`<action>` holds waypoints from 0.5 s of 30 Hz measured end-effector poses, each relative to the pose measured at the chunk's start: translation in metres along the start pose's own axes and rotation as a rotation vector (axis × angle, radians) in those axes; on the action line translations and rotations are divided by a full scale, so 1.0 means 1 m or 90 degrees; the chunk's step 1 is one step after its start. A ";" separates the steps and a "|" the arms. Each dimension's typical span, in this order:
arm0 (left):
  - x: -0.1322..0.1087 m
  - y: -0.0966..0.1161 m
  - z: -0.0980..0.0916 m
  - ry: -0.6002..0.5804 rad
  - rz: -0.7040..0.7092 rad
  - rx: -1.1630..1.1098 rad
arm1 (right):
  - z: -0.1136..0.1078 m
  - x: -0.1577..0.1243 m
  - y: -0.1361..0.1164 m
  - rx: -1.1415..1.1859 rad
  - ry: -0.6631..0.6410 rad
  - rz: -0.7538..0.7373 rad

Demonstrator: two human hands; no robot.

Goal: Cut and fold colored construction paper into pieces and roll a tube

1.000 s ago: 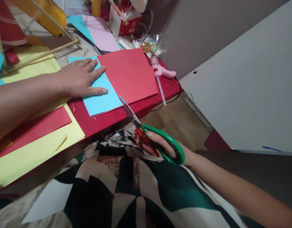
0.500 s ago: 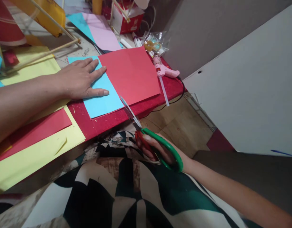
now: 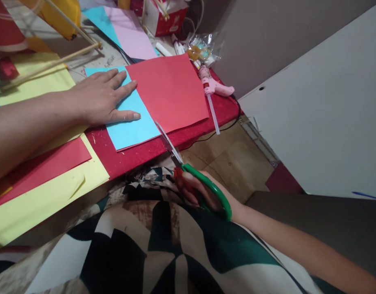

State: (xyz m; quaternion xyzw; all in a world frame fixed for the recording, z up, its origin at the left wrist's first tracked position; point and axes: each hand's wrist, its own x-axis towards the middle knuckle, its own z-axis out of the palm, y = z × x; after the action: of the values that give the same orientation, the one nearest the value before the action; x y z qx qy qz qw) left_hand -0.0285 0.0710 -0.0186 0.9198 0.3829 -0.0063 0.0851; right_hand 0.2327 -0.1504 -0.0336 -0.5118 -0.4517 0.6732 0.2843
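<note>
The left hand (image 3: 107,96), fingers spread, presses blue paper (image 3: 131,132) over red paper (image 3: 171,94) near the edge of the counter (image 3: 125,161); the right hand's (image 3: 203,194) fingers clasp scissors (image 3: 188,167). Lighter pressure could let the sheets slip.

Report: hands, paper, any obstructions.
Left hand flat on blue paper, red paper beneath. Right hand holding scissors at near edge. Glue gun beside red paper, clear of scissors.

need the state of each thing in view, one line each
scissors: held, blades slightly apart
right hand: closed on the scissors
large red sheet: spread out, partly covered
blue sheet: lying flat, overlapping the large red sheet
left hand: spread flat on the blue sheet
pink glue gun: lying down, glue stick inserted, power unclear
</note>
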 end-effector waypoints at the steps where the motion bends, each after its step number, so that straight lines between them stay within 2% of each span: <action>1: 0.000 0.000 -0.001 -0.006 -0.001 0.008 | 0.000 0.000 0.000 -0.008 0.002 0.001; 8: 0.001 -0.001 0.001 -0.003 -0.003 -0.021 | -0.002 0.000 -0.004 -0.048 -0.007 -0.005; 15: 0.002 -0.002 0.001 -0.006 -0.001 -0.029 | -0.005 0.002 -0.020 0.063 -0.075 0.049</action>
State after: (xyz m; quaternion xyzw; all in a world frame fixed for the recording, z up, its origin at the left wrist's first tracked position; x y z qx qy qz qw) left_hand -0.0289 0.0737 -0.0196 0.9172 0.3835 -0.0017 0.1077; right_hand 0.2350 -0.1392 -0.0170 -0.4736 -0.4140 0.7341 0.2558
